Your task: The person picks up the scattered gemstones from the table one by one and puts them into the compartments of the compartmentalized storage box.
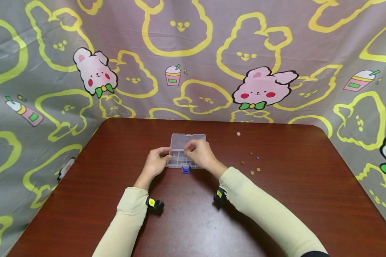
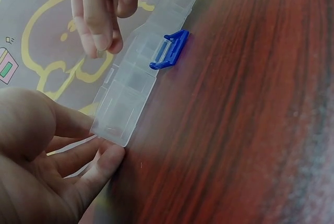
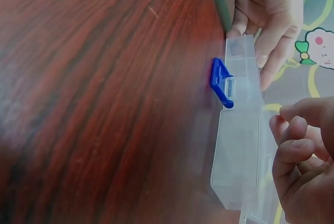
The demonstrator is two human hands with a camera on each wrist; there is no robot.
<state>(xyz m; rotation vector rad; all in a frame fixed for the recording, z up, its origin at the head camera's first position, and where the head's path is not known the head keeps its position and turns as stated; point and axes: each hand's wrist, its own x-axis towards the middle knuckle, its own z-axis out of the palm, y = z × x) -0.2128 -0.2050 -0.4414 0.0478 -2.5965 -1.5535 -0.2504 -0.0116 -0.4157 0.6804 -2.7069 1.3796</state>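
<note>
A clear plastic compartment box (image 1: 174,166) with a blue latch (image 1: 186,170) sits on the table, its lid (image 1: 188,140) raised at the far side. My left hand (image 1: 155,162) holds the box's left end, thumb at the near corner and fingers along the side. Over the compartments, my right hand (image 1: 199,152) pinches a tiny yellowish piece (image 2: 100,54) between thumb and fingertip; most of the piece is hidden by the fingers. A small yellowish piece (image 1: 172,155) shows in a left compartment beside my left thumb.
Right of the box, several small round pieces lie scattered on the brown table (image 1: 186,221): a white one (image 1: 238,134) farther back, a blue one (image 1: 258,157), and yellowish ones such as this piece (image 1: 252,172). A patterned curtain (image 1: 199,96) hangs behind the table.
</note>
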